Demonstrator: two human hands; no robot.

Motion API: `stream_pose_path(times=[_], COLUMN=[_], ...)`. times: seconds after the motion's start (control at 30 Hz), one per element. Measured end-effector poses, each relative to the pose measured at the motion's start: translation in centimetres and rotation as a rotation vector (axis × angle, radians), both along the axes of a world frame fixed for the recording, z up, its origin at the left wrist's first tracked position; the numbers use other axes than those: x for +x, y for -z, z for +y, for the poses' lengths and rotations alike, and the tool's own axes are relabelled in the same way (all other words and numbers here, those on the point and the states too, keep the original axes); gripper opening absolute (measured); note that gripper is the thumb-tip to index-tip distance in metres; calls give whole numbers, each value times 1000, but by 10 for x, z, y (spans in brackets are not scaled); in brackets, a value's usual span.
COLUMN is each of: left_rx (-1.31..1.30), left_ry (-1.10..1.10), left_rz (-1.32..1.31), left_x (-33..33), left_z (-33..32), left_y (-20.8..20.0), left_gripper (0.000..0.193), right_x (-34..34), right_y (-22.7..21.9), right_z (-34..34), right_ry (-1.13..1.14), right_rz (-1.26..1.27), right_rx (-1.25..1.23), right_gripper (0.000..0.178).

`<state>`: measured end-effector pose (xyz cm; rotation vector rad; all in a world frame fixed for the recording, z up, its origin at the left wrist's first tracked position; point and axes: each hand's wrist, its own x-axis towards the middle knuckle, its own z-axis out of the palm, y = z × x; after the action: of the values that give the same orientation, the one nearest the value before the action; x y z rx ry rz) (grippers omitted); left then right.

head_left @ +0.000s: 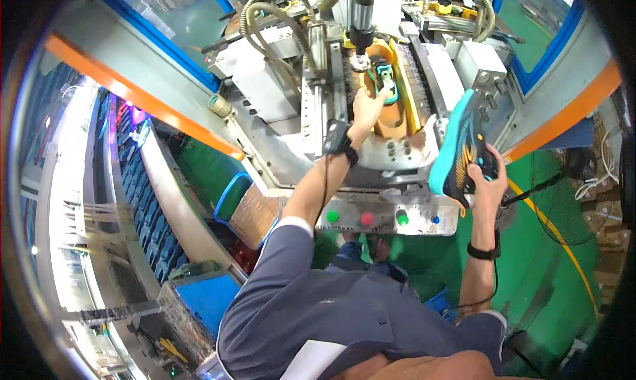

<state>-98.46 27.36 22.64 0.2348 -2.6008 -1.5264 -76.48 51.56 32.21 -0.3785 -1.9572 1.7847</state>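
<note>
Nearest, the person's dark shirt (331, 314) filled the lower part of the view, and the green floor (530, 247) appeared on both sides of it. A wooden-seated chair (252, 211) stood to the left, rather close to the machine. In front of the body was the metal button panel (384, 208); probably it was put along the machine's near edge so that either hand could reach it.

Past the panel, to the right, the right hand (489, 184) gripped a dark shoe (458, 148) with a teal sole. The thumb pressed the upper, and the sole was turned to the left. The shoe was held upright outside the cradle, perhaps in order to leave the centre free for the other arm.

Farther, the left hand (371, 108) reached over the yellow-walled cradle (406, 85), toward a teal-rimmed shoe piece (384, 82) lying inside. Its fingers were a little bent; I cannot tell whether they gripped this piece or only touched it.

The cradle walls made a narrow channel, and the vertical rod (362, 25) at its far end left little room for the fingers. To the right, the metal housing (480, 62) stood near the shoe's upper tip; there was more open room toward the body.
</note>
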Motion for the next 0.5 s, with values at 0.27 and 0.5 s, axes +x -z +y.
stream_pose_path(times=[0.27,0.5], left_rx=[-16,1040], left_ry=[-15,33], left_rz=[-170,-385], left_x=[-101,-8], left_z=[-1,-76], left_y=[50,-28], left_gripper=[78,35], right_x=[-30,-213], right_y=[-13,-57], right_z=[8,-14], right_ry=[173,-60], right_rz=[-89,-225], right_rx=[229,569], right_gripper=[45,37])
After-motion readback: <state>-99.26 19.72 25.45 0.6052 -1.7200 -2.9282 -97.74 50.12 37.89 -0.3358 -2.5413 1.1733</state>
